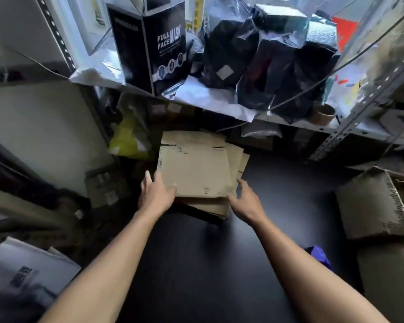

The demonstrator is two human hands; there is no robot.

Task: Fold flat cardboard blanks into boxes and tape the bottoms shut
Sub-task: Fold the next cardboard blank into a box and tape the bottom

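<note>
Flat tan cardboard blanks (194, 169), stacked

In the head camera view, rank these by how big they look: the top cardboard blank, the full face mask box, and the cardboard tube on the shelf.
1. Full face mask box
2. Top cardboard blank, close to the box, so that order is unsure
3. Cardboard tube, clearly smallest

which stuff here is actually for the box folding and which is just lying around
For the job:
stack of flat cardboard blanks
left hand, touching the top blank
right hand, at the stack's edge

Lying about:
full face mask box
black bags
yellow-green bag
tape core
</note>
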